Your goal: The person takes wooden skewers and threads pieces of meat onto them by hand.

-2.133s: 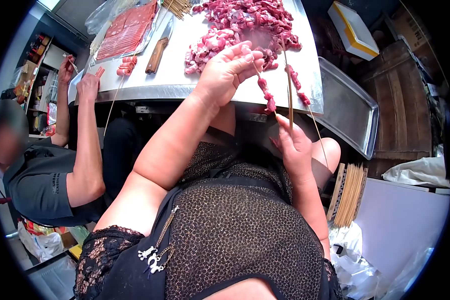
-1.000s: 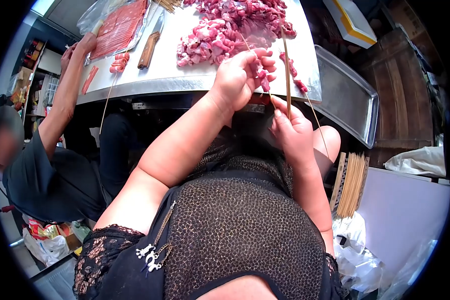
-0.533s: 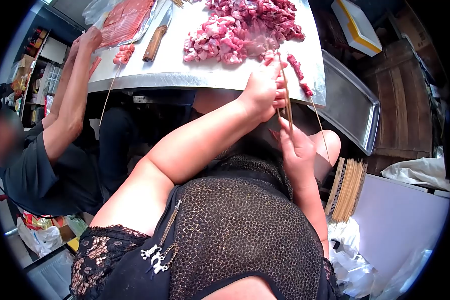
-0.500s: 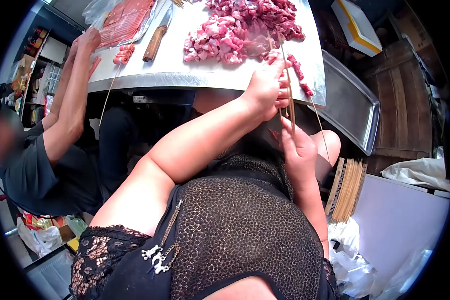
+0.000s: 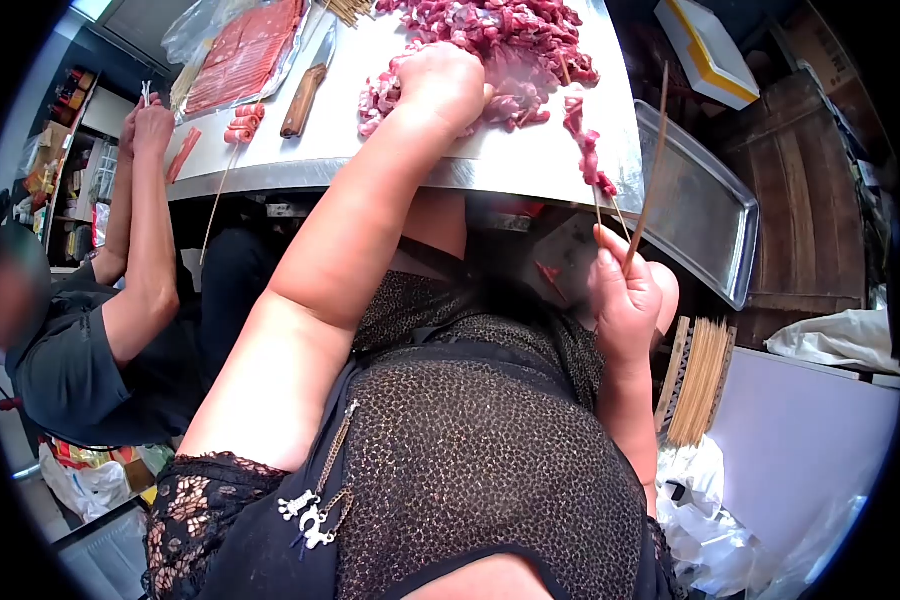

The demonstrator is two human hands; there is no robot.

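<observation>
"Okay, quick pass: how does the big pink-and-red pile of small raw meat pieces handle?"

"Soft, wet-looking, probably slippery; each piece light, I'd guess. Best pinched singly, by a thick part. Pile sits on the white-topped, metal-edged desk."

"Left hand?"

"Bent over the pile's near-left side, knuckles up, touching meat by the look of it. Fingertips hidden, so can't tell how far open or whether a piece is inside."

"Right hand?"

"Closed, thumb against fingers, just off the desk's near edge, gripping a long brown wooden stick that slants upward. Should be light, stiff, snappable; low hold looks best, clear of the tip. One thin pale wooden skewer also runs up from the fingertips, towards the dark red strung meat pieces at the desk's right corner; firmness of that grip, can't tell."

"Only one there?"

"No, a second thin pale skewer beside it, poking past the edge"
</observation>
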